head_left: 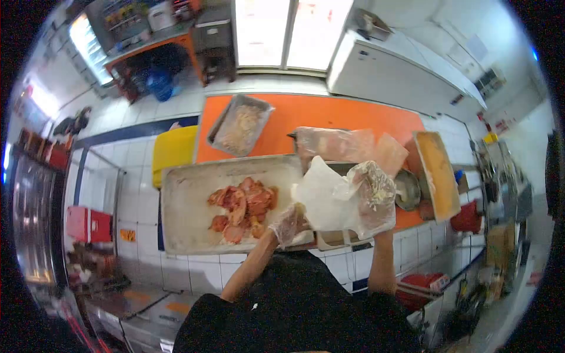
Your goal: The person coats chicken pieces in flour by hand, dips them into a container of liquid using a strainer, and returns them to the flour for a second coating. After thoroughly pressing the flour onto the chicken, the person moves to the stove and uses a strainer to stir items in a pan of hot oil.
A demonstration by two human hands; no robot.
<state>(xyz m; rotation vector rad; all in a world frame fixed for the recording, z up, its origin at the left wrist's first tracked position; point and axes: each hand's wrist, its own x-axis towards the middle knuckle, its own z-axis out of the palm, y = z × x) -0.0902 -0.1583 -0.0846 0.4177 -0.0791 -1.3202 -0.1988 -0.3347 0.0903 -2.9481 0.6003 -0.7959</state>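
Note:
My left hand (286, 228), in a clear plastic glove, closes on the lower left edge of a white plastic bag (325, 197). On the other side, my right hand (378, 207) is wrapped in clear plastic with pale yellowish bits stuck on it, and it grips the bag's right side. The fingers of my right hand are partly hidden by the plastic. Left of my hands, raw reddish meat pieces (244, 206) lie in a large metal tray (182, 194). Behind the bag is a container covered with clear plastic (335, 143).
A smaller tray of pale food (240, 125) sits at the back left of the orange table (294, 109). On the right are a round metal bowl (407, 191) and a tub of orange-yellow contents (438, 173). A yellow bin (175, 150) stands beside the table.

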